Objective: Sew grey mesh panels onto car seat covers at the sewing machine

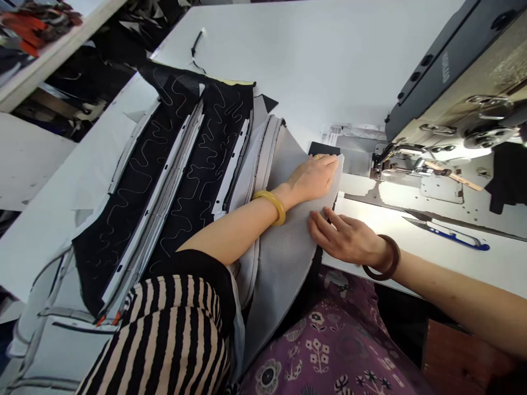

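My left hand [313,177] lies flat on the far end of a grey mesh fabric panel [288,247], fingers stretched toward the sewing machine [453,93]. A yellow bangle sits on that wrist. My right hand [343,236] rests on the panel's right edge with fingers extended and slightly spread, a brown bangle on its wrist. The panel drapes from the white table [329,60] down onto my lap. The presser foot area [395,159] is a short way right of my left fingertips.
A stack of black quilted and grey pieces [173,164] lies left of the panel. Scissors with blue handles [448,233] lie on the table at the right. A small black cord [196,46] rests at the far side. Shelving with clutter [37,27] stands at left.
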Available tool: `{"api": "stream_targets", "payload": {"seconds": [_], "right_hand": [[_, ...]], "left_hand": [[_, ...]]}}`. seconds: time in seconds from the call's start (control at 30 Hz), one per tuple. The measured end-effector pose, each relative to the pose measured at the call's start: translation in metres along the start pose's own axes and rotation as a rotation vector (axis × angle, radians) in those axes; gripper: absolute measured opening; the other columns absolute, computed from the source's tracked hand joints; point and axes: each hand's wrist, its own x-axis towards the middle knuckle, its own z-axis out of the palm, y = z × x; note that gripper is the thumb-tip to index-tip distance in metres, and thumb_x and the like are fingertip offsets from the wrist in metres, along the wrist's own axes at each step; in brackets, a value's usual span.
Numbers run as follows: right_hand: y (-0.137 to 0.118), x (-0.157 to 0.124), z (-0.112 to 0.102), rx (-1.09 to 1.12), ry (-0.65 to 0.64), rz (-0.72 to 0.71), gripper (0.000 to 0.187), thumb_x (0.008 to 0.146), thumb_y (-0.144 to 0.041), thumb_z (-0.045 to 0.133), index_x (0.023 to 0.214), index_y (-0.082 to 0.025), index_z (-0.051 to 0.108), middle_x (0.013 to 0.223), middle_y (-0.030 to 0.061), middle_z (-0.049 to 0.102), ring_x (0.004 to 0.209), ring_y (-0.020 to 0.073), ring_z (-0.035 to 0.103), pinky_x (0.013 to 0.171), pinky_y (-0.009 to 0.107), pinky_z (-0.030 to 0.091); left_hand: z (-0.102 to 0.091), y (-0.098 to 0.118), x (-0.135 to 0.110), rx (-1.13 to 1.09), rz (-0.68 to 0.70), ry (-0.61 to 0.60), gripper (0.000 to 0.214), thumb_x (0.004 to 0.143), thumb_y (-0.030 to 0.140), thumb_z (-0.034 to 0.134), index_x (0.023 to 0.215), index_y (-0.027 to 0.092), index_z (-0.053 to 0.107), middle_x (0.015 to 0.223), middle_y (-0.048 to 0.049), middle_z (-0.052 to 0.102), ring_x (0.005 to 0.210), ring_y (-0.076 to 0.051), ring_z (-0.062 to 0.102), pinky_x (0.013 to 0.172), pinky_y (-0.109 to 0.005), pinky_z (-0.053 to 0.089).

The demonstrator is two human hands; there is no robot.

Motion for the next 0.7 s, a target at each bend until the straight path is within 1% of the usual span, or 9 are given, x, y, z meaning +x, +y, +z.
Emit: {"api": "stream_targets", "payload": {"seconds": [0.13,0.3,0.43,0.53,0.63,0.7], "right_hand": [[0.001,-0.009,-0.007,0.035,0.006,-0.019,0.019,0.091,-0.01,0.051,0.103,-0.008,0.065,0.106,0.0116,0.071,0.094,0.0186,0.065,0.063,0.025,0.048],[0.0,-0.03,-0.024,0.058,0.019,0.014,0.018,0.092,-0.014,0.053,0.102,-0.008,0.066,0.103,0.0119,0.072,0.093,0.0189,0.065,0.066,0.026,0.05],[0.001,-0.045,-0.035,0.059,0.015,0.015,0.017,0.089,-0.015,0.058,0.101,-0.009,0.067,0.102,0.0107,0.072,0.094,0.0184,0.065,0.073,0.026,0.051],[0.001,-0.052,-0.038,0.047,0.022,0.053,0.017,0.089,-0.013,0.058,0.102,-0.011,0.068,0.103,0.0089,0.072,0.097,0.0173,0.064,0.077,0.026,0.051],[0.002,-0.056,-0.038,0.013,0.018,0.07,0.017,0.09,-0.015,0.055,0.102,-0.014,0.068,0.104,0.0059,0.073,0.098,0.0162,0.064,0.078,0.025,0.051],[0.003,-0.056,-0.037,0.008,0.025,0.072,0.018,0.091,-0.015,0.054,0.102,-0.014,0.068,0.103,0.0057,0.073,0.096,0.0159,0.064,0.077,0.025,0.051]], "left_hand": [[0.002,0.009,0.001,-0.013,0.008,-0.005,0.035,0.086,0.008,0.036,0.11,0.01,0.062,0.124,-0.0138,0.062,0.119,-0.025,0.055,0.104,-0.04,0.044],[0.008,0.037,0.01,-0.031,0.019,-0.042,0.033,0.088,0.008,0.035,0.106,0.008,0.063,0.126,-0.0157,0.06,0.12,-0.027,0.054,0.105,-0.042,0.044],[0.015,0.056,0.019,-0.074,0.032,-0.051,0.031,0.088,0.007,0.036,0.105,0.007,0.062,0.126,-0.0165,0.06,0.12,-0.028,0.054,0.106,-0.042,0.043],[0.017,0.062,0.023,-0.091,0.019,-0.041,0.029,0.087,0.007,0.038,0.102,0.009,0.063,0.125,-0.0156,0.061,0.12,-0.026,0.055,0.106,-0.04,0.043],[0.018,0.063,0.027,-0.084,0.003,-0.057,0.03,0.087,0.008,0.039,0.103,0.009,0.064,0.125,-0.0154,0.061,0.12,-0.026,0.056,0.108,-0.04,0.042],[0.019,0.062,0.029,-0.078,0.003,-0.058,0.031,0.086,0.009,0.038,0.104,0.009,0.064,0.125,-0.0148,0.062,0.119,-0.026,0.056,0.108,-0.041,0.042]]}}
